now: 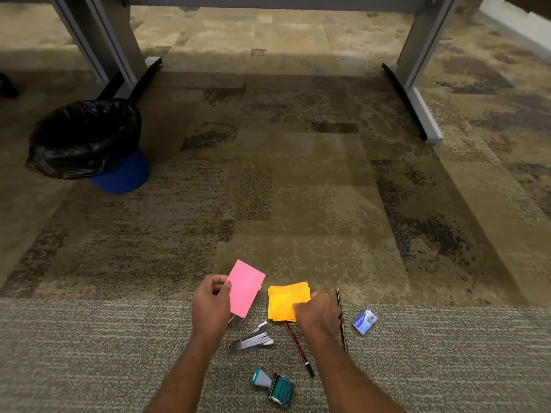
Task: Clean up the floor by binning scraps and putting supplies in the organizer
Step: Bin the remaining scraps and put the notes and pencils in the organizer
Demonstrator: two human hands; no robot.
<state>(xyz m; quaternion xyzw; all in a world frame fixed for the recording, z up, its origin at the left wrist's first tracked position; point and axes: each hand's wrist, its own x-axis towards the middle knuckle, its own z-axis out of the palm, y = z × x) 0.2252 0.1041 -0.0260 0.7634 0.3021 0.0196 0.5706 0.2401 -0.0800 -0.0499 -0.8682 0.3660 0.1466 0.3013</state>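
1. The patterned carpet (298,180) is spread across the whole view, with a paler striped strip along the near edge.
2. Two grey desk legs (125,43) are seen at the far side, their tops cut off by the upper edge of the frame.
3. A blue bin (122,174) lined with a black bag (83,135) is stood at the far left; its inside is too dark to be made out.
4. The left hand (210,308) is closed on a pink paper (244,289), pinched at its left edge by the thumb and held above the carpet, long axis running from near to far and tilted slightly right.
5. The right hand (317,314) is curled onto the near right corner of a stack of orange papers (287,299) lying flat on the floor (whether it is actually gripped cannot be told).
6. A silver stapler (250,339) is laid near the left wrist, its long axis running left to right.
7. A red-and-black pen (298,350) is partly hidden under the orange stack, tip pointing near-right.
8. A thin dark pen (343,332) is half covered by the right hand.
9. A teal stamp (275,386) is tipped on its side nearest the camera.
10. A small blue box (365,321) is set farthest right, its print unreadable.
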